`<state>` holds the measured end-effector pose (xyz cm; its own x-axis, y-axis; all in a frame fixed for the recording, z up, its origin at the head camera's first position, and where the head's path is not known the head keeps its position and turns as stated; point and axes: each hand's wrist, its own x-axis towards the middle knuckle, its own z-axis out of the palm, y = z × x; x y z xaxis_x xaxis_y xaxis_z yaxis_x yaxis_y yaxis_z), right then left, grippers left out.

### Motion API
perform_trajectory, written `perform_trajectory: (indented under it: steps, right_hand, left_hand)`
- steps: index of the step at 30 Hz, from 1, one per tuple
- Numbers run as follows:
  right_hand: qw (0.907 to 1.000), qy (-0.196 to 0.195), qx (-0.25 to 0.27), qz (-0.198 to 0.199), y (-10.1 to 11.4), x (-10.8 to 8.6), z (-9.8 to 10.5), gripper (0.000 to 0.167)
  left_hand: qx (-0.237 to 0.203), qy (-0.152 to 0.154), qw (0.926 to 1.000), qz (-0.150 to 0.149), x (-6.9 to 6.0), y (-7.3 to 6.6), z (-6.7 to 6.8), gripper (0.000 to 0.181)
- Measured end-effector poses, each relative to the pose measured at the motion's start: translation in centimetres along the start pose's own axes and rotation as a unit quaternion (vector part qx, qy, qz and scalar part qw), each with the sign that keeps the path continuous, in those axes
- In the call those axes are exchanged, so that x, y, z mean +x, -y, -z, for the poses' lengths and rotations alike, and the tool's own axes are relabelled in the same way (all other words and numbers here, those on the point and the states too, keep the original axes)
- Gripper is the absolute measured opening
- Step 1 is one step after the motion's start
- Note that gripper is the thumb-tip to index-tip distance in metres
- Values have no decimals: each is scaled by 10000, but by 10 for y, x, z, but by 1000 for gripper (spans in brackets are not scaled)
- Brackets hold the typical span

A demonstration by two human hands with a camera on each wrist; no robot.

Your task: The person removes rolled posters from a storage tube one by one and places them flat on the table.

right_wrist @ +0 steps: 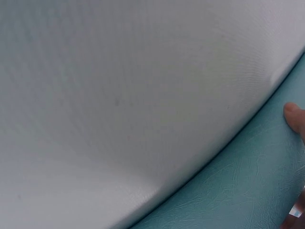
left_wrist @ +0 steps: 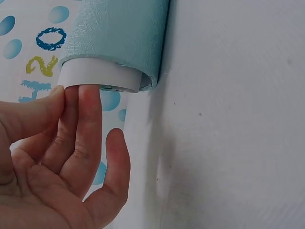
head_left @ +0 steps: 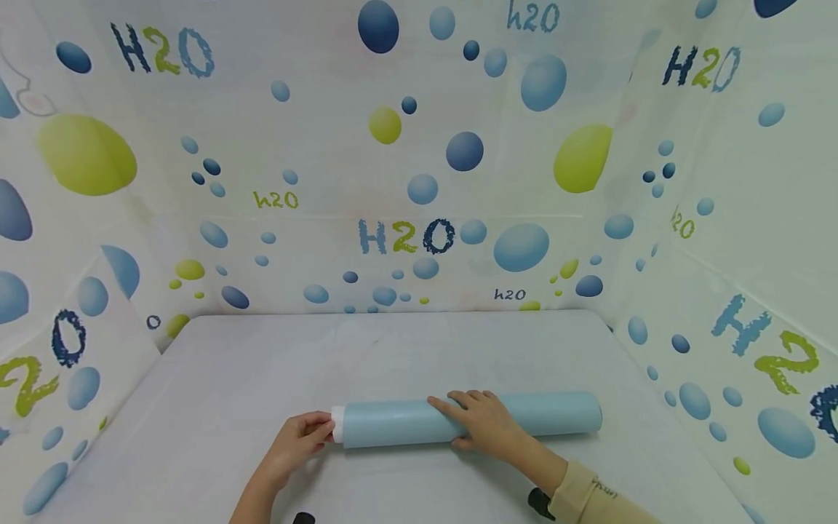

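Blue roll [head_left: 406,424] wound into a cylinder, its white core [head_left: 337,425] jutting from the left end

A wall covering [head_left: 314,145] printed with bubbles and H2O lettering stands at the far side and along both sides. In front of it is the white table [head_left: 262,364], and the roll lies crosswise on its near half, one end to the left and the other to the right.

As far as the pictures show, the rolling-up looks done: the blue sheet forms a full cylinder, and no flat stretch of it shows. What is unsettled seems to be at the left end, where the core stands only a little way out. Whether it is to be drawn out or pushed in, these pictures cannot tell.

The right hand [head_left: 487,423] lies across the roll near its middle, fingers spread over the top and thumb on the near side; how hard it presses cannot be told. The left hand [head_left: 297,442] pinches the rim of the core between thumb and fingers, its little finger held apart, though the white edge hides the fingertips.
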<state>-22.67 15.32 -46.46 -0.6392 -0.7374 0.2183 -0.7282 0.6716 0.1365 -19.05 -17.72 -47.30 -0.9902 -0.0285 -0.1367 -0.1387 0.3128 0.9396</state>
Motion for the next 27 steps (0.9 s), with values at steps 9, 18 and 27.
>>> perform_trajectory:
  steps: [9, 18, 27]
  right_hand:
    - [10000, 40, -29, 1, 0, 0, 0, 82]
    - [10000, 22, -20, 5, 0, 1, 0, 82]
    - [9999, 80, -64, -5, 0, 0, 0, 83]
  left_hand:
    - [80, -141, 9999, 57, 0, -2, 4, 24]
    - [-50, -80, 10000, 19, -1, -3, 6, 24]
    - [-1, -226, 9997, 89, -1, -1, 13, 29]
